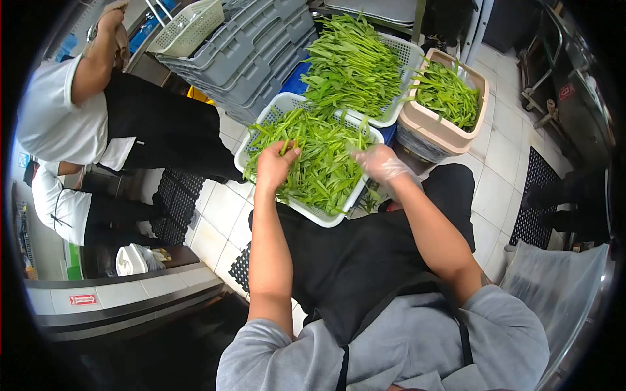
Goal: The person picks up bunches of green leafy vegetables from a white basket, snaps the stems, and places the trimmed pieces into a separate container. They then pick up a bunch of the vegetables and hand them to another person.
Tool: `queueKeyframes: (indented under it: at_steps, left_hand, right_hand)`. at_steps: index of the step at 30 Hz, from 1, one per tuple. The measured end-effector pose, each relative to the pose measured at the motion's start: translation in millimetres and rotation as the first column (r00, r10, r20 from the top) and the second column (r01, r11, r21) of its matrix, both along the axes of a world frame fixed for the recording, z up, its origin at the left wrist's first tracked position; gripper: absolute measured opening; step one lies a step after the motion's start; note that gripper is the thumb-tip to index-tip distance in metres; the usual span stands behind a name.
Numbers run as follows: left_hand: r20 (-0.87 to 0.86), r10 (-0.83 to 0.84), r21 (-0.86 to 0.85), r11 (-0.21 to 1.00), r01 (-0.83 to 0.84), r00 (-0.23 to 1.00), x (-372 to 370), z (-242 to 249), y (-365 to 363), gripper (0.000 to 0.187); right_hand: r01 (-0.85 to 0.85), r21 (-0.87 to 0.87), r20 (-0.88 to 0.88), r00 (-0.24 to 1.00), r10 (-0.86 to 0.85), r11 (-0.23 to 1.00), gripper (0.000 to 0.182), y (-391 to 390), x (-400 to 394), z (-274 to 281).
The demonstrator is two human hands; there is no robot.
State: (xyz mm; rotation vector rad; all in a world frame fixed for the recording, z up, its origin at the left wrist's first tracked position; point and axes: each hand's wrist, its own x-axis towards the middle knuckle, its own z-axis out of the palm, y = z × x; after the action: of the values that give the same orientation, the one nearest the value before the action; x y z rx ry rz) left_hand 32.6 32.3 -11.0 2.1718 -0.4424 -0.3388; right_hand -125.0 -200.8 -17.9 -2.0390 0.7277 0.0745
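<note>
- The stack of grey crates (241, 58) is standing beyond the baskets; good handling is calling for elbows drawn in, well apart from it.
- The near basket (329, 219) is sitting just in front of the person's knees, and the loose greens (319, 156) are filling it in a tangle; lifting a few stems at once is probably bruising fewer leaves than grabbing a deep fistful.
- The far basket (409, 58) is standing just beyond it, and its bunched greens (355, 65) are lying mostly in one direction; keeping stems lined up like that is likely making them easier to grip.
- The beige tub (450, 138) is standing to the right, holding cut-looking greens (450, 94) within the right arm's reach.
- The right hand (381, 163), in a clear glove, is hovering blurred at the near basket's right side; I cannot tell whether its fingers are together or apart.
- The left hand (275, 164) is reaching over the greens' left part, thumb and forefinger near each other; whether they are pinching a stem, I cannot tell. A light fingertip hold is suiting such thin stems.
- Green scraps (372, 197) are lying low beside the near basket, better left out of it.
</note>
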Motion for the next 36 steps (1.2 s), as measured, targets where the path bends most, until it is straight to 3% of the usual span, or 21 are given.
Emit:
queueKeyframes:
  at_steps: [2,3,4,6,7,10,11,14,15,18,22,26,30,31,34,36]
  left_hand:
    - [0.03,-0.006,0.035,0.999,0.005,1.0,-3,24,-3,0.041]
    - [0.035,-0.018,0.045,0.999,0.017,0.999,-2,32,-4,0.04]
    - [0.04,-0.029,0.056,0.998,0.027,0.999,-2,39,-5,0.04]
    - [0.046,-0.086,0.088,0.993,0.082,0.995,-2,47,-8,0.037]
    - [0.034,-0.122,0.1,0.988,0.118,0.992,-1,48,-9,0.036]
    - [0.032,-0.194,0.185,0.965,0.185,0.98,-10,64,-20,0.031]
    - [0.039,-0.205,0.219,0.957,0.192,0.978,-14,68,-23,0.029]
    - [0.144,-0.306,0.224,0.936,0.27,0.941,-16,54,-24,0.027]
    - [0.109,-0.298,0.24,0.934,0.266,0.948,-21,59,-25,0.025]
    - [0.105,-0.314,0.267,0.923,0.278,0.943,-20,52,-21,0.026]
    - [0.047,-0.248,0.224,0.947,0.232,0.968,-20,45,-17,0.027]
    - [0.157,-0.253,0.227,0.95,0.214,0.955,-27,31,-21,0.027]
    - [0.058,-0.214,0.151,0.967,0.203,0.975,-39,35,-28,0.028]
    - [0.027,-0.215,0.125,0.97,0.21,0.976,-35,26,-26,0.02]
    - [-0.036,-0.249,0.035,0.967,0.251,0.968,-36,20,-24,0.019]
    - [-0.074,-0.263,0.058,0.962,0.267,0.962,-37,18,-24,0.019]
  right_hand:
    - [-0.149,-0.361,-0.075,0.989,0.131,0.921,0.052,2,-1,0]
    - [-0.165,-0.526,0.031,0.977,0.213,0.834,0.041,4,-2,-2]
    - [-0.108,-0.514,0.236,0.936,0.262,0.851,0.038,4,3,-3]
    - [-0.008,-0.449,0.608,0.73,0.312,0.893,0.033,9,20,-2]
    - [-0.024,-0.287,0.674,0.705,0.22,0.958,0.025,16,21,18]
    - [-0.004,-0.357,0.689,0.674,0.266,0.934,0.022,15,45,25]
    - [0.018,-0.33,0.778,0.571,0.261,0.944,0.024,15,51,18]
    - [-0.106,-0.454,0.74,0.509,0.441,0.885,0.03,17,59,14]
    - [-0.357,-0.418,0.508,0.671,0.54,0.836,0.033,8,57,15]
    - [-0.405,-0.388,0.537,0.63,0.561,0.828,0.036,-8,60,-14]
    - [-0.343,-0.466,0.262,0.827,0.498,0.815,0.035,-16,46,-3]
    - [-0.346,-0.234,0.511,0.751,0.418,0.909,0.045,0,44,-6]
    - [-0.373,-0.066,0.436,0.824,0.363,0.926,0.04,11,45,1]
    - [-0.385,0.025,0.476,0.816,0.328,0.922,0.036,10,43,4]
    - [-0.375,0.201,0.469,0.848,0.247,0.905,0.033,15,38,6]
    - [-0.377,0.137,0.488,0.83,0.269,0.916,0.031,17,40,-1]
